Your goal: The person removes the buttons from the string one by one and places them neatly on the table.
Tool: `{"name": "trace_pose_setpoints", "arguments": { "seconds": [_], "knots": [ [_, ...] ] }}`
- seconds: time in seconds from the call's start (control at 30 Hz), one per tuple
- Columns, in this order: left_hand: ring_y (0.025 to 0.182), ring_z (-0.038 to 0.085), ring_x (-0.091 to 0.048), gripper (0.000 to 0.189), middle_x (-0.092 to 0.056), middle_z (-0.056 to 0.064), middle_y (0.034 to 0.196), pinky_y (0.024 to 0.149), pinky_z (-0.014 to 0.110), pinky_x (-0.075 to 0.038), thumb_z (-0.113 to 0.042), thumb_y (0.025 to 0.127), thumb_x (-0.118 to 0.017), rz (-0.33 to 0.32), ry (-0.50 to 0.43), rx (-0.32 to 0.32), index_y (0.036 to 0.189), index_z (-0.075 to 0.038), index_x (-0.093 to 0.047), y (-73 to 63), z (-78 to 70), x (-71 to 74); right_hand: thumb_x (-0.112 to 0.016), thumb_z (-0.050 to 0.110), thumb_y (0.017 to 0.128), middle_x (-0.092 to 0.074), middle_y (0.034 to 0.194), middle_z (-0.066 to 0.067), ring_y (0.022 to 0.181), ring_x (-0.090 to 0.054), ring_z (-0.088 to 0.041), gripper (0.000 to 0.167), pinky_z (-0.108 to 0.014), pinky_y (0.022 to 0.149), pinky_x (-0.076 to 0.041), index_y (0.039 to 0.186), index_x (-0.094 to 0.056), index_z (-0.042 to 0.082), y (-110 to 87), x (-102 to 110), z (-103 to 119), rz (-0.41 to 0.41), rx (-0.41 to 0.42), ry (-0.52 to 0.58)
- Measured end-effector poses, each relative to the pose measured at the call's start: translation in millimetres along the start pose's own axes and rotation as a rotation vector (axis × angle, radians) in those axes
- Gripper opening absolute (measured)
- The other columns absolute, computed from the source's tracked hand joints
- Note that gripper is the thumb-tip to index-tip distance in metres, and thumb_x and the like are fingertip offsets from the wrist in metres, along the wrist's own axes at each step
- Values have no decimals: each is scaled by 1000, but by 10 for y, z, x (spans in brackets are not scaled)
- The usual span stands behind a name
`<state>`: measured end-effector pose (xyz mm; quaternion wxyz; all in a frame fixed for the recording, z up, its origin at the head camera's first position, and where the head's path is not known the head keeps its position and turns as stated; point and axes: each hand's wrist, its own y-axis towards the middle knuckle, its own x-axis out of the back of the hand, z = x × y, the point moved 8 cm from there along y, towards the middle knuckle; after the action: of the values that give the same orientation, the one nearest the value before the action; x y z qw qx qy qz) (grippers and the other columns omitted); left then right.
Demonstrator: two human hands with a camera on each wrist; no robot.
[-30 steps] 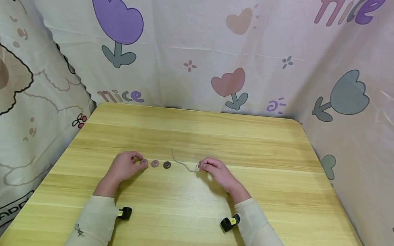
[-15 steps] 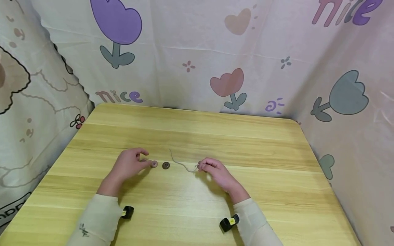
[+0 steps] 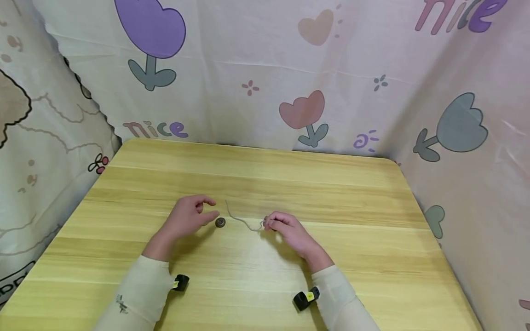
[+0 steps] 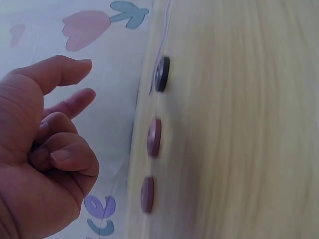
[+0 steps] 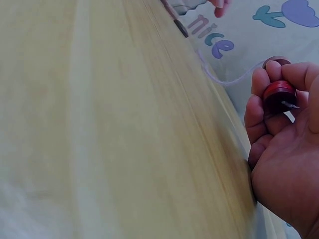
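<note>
My left hand (image 3: 212, 209) hovers over a row of buttons on the wooden table (image 3: 265, 179), its thumb and forefinger stretched out, holding nothing. In the head view only the dark button (image 3: 221, 222) shows, just right of its fingertips. The left wrist view shows that dark button (image 4: 161, 73) and two pinkish buttons (image 4: 154, 137) in a line beside the hand (image 4: 75, 82). My right hand (image 3: 269, 224) pinches a small stack of red buttons (image 5: 279, 93) with a metal needle tip sticking out. A pale thread (image 3: 242, 219) trails from it across the table.
Cartoon-print cloth (image 3: 306, 69) walls the table at the back and on both sides. Black wrist cameras (image 3: 181, 282) sit on both beige sleeves near the front edge.
My left hand has slid right along the row of buttons and now hides the two left ones in the head view. The right hand has stayed put, still holding the buttons.
</note>
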<state>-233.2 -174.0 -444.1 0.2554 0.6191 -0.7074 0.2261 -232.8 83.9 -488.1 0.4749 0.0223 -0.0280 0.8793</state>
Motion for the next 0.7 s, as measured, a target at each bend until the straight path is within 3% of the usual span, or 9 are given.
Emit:
{"name": "trace_pose_setpoints", "arguments": {
  "seconds": [0.1, 0.3, 0.43, 0.53, 0.6, 0.7],
  "knots": [
    [50, 14, -26, 27, -27, -4, 59, 51, 30, -31, -21, 89, -76, 12, -19, -26, 109, -4, -70, 28, -92, -68, -48, 7, 103, -62, 110, -23, 113, -56, -26, 22, -43, 102, -39, 99, -63, -8, 2, -5, 4, -1, 0, 2],
    [50, 13, -26, 24, -28, -4, 58, 51, 30, -30, -17, 88, -75, 58, -46, -71, 107, -3, -71, 76, -278, -233, -49, 7, 103, -63, 109, -19, 112, -56, -25, 20, -42, 102, -39, 97, -64, -4, 3, 12, 9, -17, -2, -7],
    [53, 14, -33, 22, -36, -3, 59, 69, 52, -32, -24, 89, -74, 86, -3, -33, 107, -11, -73, 90, -327, -344, -48, 5, 103, -61, 109, -24, 111, -56, -26, 21, -43, 102, -39, 97, -62, -8, -29, -22, 135, -11, -2, -3],
    [54, 14, -35, 21, -39, -3, 60, 72, 55, -32, -23, 89, -75, 105, 11, -55, 106, -11, -73, 110, -381, -436, -46, 1, 103, -58, 110, -31, 109, -56, -25, 21, -42, 100, -39, 98, -60, -14, -65, -57, 263, -6, -9, 11],
    [52, 12, -33, 20, -37, -4, 58, 71, 43, -38, -19, 88, -75, 125, -9, -105, 105, -7, -73, 127, -445, -499, -45, 0, 103, -57, 111, -34, 107, -55, -25, 21, -41, 100, -39, 98, -59, -16, -81, -66, 311, -4, -10, 20],
    [50, 11, -29, 19, -34, -5, 57, 56, 32, -35, -16, 88, -75, 153, -14, -146, 104, -5, -73, 145, -513, -591, -46, 0, 102, -57, 110, -34, 107, -55, -24, 21, -40, 100, -39, 97, -59, -16, -82, -62, 311, -1, -7, 23]
  ]
}}
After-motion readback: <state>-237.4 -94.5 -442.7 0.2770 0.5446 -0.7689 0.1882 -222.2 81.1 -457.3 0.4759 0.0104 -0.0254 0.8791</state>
